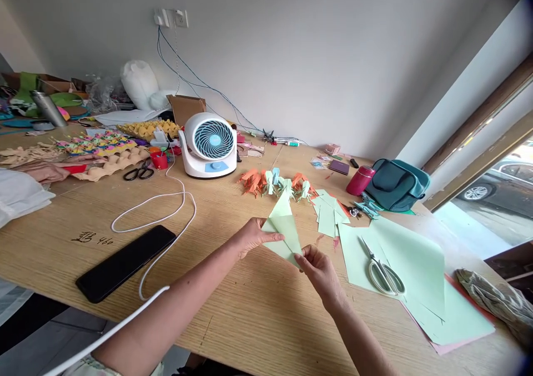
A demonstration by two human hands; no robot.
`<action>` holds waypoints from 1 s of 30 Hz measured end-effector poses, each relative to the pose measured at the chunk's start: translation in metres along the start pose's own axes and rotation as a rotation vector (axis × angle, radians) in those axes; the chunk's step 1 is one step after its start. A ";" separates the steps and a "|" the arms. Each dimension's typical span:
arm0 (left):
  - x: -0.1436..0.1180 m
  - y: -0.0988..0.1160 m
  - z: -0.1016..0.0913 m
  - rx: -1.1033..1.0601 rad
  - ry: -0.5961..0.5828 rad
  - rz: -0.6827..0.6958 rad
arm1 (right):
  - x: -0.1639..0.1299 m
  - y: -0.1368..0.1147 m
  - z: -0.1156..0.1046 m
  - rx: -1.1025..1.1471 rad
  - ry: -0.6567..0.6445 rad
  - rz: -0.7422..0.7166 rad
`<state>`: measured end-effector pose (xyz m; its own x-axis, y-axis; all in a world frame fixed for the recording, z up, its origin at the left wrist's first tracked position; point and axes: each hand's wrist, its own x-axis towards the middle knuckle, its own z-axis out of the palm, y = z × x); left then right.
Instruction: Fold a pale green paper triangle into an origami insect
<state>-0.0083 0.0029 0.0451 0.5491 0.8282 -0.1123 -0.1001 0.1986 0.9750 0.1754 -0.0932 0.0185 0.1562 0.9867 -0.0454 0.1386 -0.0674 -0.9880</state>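
Observation:
My left hand (250, 236) and my right hand (320, 270) hold between them a light green paper (284, 226) folded into a narrow pointed shape, lifted just above the wooden table (233, 320). The left hand pinches its left edge, the right hand pinches its lower tip. Beyond it lie several small folded paper figures (275, 183) in orange, green and blue. To the right sit cut green paper squares (330, 212) and larger green sheets (416, 265) with white-handled scissors (383, 273) lying on them.
A white desk fan (210, 145) stands mid-table with its white cable (166, 209) looping toward me. A black phone (125, 262) lies front left. Black scissors (139, 171), egg trays (112, 162), a red bottle (360, 180) and a teal bag (397, 184) sit further back.

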 end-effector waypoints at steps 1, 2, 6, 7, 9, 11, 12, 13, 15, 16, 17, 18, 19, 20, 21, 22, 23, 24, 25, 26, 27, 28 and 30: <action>0.003 0.003 -0.004 0.017 -0.027 -0.008 | 0.003 0.000 -0.002 -0.011 -0.020 -0.002; 0.007 0.006 -0.006 0.036 -0.051 -0.018 | 0.007 0.000 -0.003 -0.017 -0.050 -0.006; 0.020 0.009 -0.007 0.088 -0.099 -0.039 | 0.020 0.003 -0.006 -0.015 -0.137 -0.038; 0.023 0.008 -0.005 0.090 -0.116 -0.049 | 0.023 0.006 -0.006 -0.012 -0.135 -0.036; 0.029 0.004 0.001 0.105 -0.155 -0.078 | 0.026 0.013 -0.006 0.003 -0.122 -0.021; 0.033 -0.001 0.006 0.135 -0.190 -0.097 | 0.028 0.021 -0.007 0.026 -0.121 -0.010; 0.035 -0.003 0.008 0.153 -0.205 -0.100 | 0.028 0.025 -0.008 0.035 -0.127 -0.010; 0.036 -0.006 0.009 0.168 -0.222 -0.100 | 0.027 0.027 -0.008 0.041 -0.134 -0.010; 0.039 -0.009 0.013 0.178 -0.252 -0.096 | 0.025 0.030 -0.009 0.052 -0.148 -0.005; 0.039 -0.011 0.014 0.175 -0.264 -0.093 | 0.024 0.031 -0.009 0.060 -0.151 -0.001; 0.040 -0.012 0.016 0.167 -0.271 -0.089 | 0.023 0.030 -0.009 0.069 -0.151 0.002; 0.040 -0.013 0.018 0.157 -0.276 -0.086 | 0.022 0.030 -0.008 0.078 -0.151 0.004; 0.040 -0.013 0.019 0.149 -0.278 -0.087 | 0.022 0.030 -0.008 0.084 -0.151 0.004; 0.040 -0.013 0.019 0.144 -0.279 -0.093 | 0.022 0.030 -0.008 0.088 -0.155 0.004; 0.040 -0.013 0.020 0.144 -0.278 -0.103 | 0.021 0.030 -0.008 0.089 -0.159 0.007; 0.039 -0.011 0.019 0.148 -0.273 -0.117 | 0.021 0.030 -0.008 0.087 -0.164 0.014; 0.039 -0.010 0.018 0.156 -0.263 -0.136 | 0.021 0.031 -0.009 0.087 -0.169 0.023; 0.039 -0.008 0.017 0.167 -0.248 -0.151 | 0.021 0.032 -0.009 0.089 -0.175 0.031; 0.039 -0.007 0.015 0.179 -0.227 -0.161 | 0.021 0.033 -0.010 0.092 -0.185 0.036; 0.040 -0.005 0.014 0.192 -0.209 -0.164 | 0.021 0.034 -0.010 0.098 -0.194 0.039; 0.040 -0.004 0.012 0.204 -0.195 -0.164 | 0.021 0.035 -0.011 0.104 -0.202 0.040; 0.041 -0.004 0.010 0.214 -0.185 -0.162 | 0.021 0.035 -0.011 0.110 -0.209 0.039; 0.042 -0.004 0.008 0.227 -0.184 -0.158 | 0.020 0.036 -0.011 0.115 -0.220 0.040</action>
<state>0.0216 0.0332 0.0383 0.6856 0.6841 -0.2489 0.1739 0.1781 0.9685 0.1945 -0.0771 -0.0167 -0.0588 0.9929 -0.1034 0.0229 -0.1022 -0.9945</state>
